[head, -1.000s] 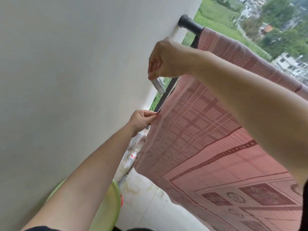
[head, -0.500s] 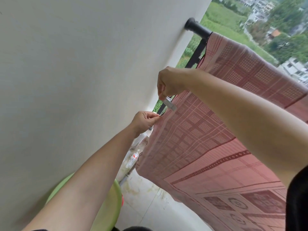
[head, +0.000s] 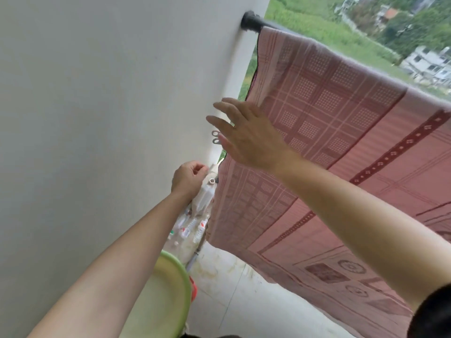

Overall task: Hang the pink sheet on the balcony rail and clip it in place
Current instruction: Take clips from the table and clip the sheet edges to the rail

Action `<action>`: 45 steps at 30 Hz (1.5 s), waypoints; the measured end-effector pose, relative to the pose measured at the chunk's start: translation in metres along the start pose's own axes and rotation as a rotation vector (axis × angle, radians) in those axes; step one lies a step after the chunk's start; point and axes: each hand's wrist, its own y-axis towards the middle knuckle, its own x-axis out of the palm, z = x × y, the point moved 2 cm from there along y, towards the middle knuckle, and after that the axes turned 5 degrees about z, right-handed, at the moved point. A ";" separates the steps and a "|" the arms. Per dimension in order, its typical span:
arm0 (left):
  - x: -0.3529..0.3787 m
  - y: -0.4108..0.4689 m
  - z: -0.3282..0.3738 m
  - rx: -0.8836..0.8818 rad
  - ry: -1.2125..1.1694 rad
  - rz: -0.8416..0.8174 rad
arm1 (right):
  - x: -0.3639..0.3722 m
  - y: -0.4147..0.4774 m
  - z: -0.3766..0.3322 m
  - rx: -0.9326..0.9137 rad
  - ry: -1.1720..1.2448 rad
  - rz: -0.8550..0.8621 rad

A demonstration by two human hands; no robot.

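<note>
The pink patterned sheet (head: 329, 113) hangs over the black balcony rail (head: 251, 20), which meets the white wall at the top. A small metal clip (head: 215, 137) with two loop handles sits at the sheet's left edge beside the wall. My right hand (head: 246, 137) hovers just in front of the clip with its fingers spread, holding nothing. My left hand (head: 189, 176) is lower, close to the sheet's left edge but apart from it, its fingers loosely curled and empty.
The white wall (head: 109, 118) fills the left side. A green basin (head: 173, 289) stands on the tiled floor below my left arm, with something red (head: 194, 289) beside it. Several plastic bottles (head: 192, 228) lie against the railing's base.
My right hand has let go of the clip, which now sits on the sheet's edge, and has spread open. My left hand has released the sheet's edge and dropped slightly.
</note>
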 end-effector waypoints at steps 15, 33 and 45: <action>0.120 -0.155 0.093 0.673 0.611 -0.120 | -0.087 -0.372 0.019 0.740 -0.105 -0.323; 0.527 -0.553 0.267 1.146 0.515 -0.664 | -0.364 -0.889 -0.015 1.936 -0.323 -0.233; 0.848 -0.824 0.378 1.568 0.405 -1.045 | -0.518 -1.174 0.021 2.288 -0.652 -0.431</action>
